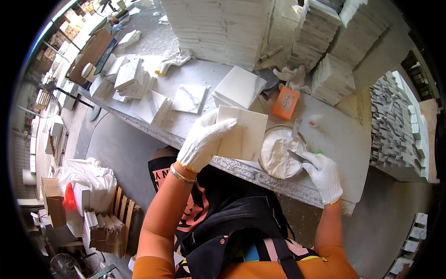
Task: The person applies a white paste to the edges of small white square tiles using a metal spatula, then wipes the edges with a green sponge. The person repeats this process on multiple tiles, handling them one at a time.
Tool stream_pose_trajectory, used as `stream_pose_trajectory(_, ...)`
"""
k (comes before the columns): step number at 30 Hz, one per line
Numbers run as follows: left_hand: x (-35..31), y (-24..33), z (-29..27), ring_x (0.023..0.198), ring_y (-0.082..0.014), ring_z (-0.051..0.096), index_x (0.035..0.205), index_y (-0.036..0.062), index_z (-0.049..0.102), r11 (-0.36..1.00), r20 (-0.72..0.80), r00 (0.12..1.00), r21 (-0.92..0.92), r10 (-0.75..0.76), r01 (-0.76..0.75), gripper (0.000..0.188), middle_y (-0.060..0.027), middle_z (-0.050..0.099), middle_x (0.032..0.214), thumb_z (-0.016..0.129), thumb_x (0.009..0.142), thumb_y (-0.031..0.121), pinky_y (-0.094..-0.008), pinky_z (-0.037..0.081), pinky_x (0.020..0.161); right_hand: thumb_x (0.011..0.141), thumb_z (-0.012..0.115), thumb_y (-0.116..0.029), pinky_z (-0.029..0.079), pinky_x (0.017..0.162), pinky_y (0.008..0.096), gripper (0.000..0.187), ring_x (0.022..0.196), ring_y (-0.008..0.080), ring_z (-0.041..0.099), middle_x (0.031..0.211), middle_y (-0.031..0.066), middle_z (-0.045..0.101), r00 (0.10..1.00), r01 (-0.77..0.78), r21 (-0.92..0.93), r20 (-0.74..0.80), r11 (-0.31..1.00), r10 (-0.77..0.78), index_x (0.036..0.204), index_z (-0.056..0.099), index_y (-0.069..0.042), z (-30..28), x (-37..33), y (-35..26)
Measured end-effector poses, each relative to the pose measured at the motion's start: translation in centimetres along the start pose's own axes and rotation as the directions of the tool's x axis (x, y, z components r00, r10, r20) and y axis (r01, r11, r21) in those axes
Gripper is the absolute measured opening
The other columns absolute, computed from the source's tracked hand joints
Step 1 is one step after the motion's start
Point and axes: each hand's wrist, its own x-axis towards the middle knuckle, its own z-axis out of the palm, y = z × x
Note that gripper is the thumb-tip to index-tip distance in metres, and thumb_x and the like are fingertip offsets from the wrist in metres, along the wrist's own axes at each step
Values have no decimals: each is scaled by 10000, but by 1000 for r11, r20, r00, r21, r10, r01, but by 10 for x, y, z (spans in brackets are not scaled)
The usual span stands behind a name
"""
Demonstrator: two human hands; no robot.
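Note:
My left hand (200,143), in a white knitted glove, grips a square white marble tile (246,132) by its left side, thumb across its face. The tile is tilted above the bench's front edge. In my gloved right hand (324,178) is a putty knife (296,156), its blade over the white paste (278,151) in a round tub (265,168). A second flat blade (296,129) stands in the tub at its far rim. Behind the held tile lies a stack of marble tiles (241,87); a single tile (190,98) lies flat to its left.
An orange box (285,103) stands behind the tub, beside a crumpled glove (292,76). Tall tile stacks (218,30) rise along the back, with more stacks (332,79) at the right. Smaller tile piles (132,80) occupy the bench's left end. Cartons (104,228) sit on the floor at left.

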Motion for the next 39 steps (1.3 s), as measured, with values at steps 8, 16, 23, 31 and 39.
stream_pose_trajectory(8, 79, 65, -28, 872, -124, 651, 1153, -2, 665, 812, 63, 998, 583, 5, -41, 478, -71, 689, 992, 718, 870, 380, -266, 531, 754, 807, 698, -52, 507, 687, 355, 154, 742, 269, 645, 838, 115, 665, 992, -105, 127, -59, 986, 113, 960, 682, -64, -9, -1, -4)
stream_pose_trajectory(16, 130, 67, -20, 922, -164, 665, 1193, -12, 661, 581, 215, 974, 803, -67, -137, 506, -94, 698, 1030, 724, 847, 352, -303, 538, 804, 870, 680, -29, 487, 676, 287, 114, 711, 137, 600, 786, 71, 647, 942, -293, 412, -30, 863, 334, 978, 642, -24, -9, -1, -1)
stream_pose_trajectory(23, 133, 61, -3, 965, -321, 669, 1227, 96, 663, -24, 327, 916, 943, 234, -331, 545, -146, 691, 1120, 723, 784, 407, -397, 523, 861, 900, 675, -28, 497, 684, 247, 99, 732, 92, 607, 842, 36, 678, 924, -297, 647, 9, 702, 383, 990, 638, -12, 0, 26, -8)
stream_pose_trajectory(31, 91, 25, -15, 1323, -394, 472, 1434, 59, 467, -62, 335, 879, 940, 339, -335, 984, -228, 441, 1472, 817, 662, 560, -457, 424, 1066, 916, 652, -20, 543, 730, 243, 227, 825, 99, 660, 973, 65, 692, 954, -176, 765, -22, 620, 299, 1143, 656, -9, 9, 94, -41)
stream_pose_trajectory(39, 82, 4, -18, 1360, -470, 384, 1381, 29, 498, -125, 376, 823, 926, 426, -357, 944, -244, 424, 1472, 830, 642, 516, -519, 355, 1108, 923, 631, -71, 526, 694, 245, 198, 787, 89, 642, 922, 40, 692, 989, -111, 679, 0, 726, 151, 1109, 698, -59, 38, 152, -46)
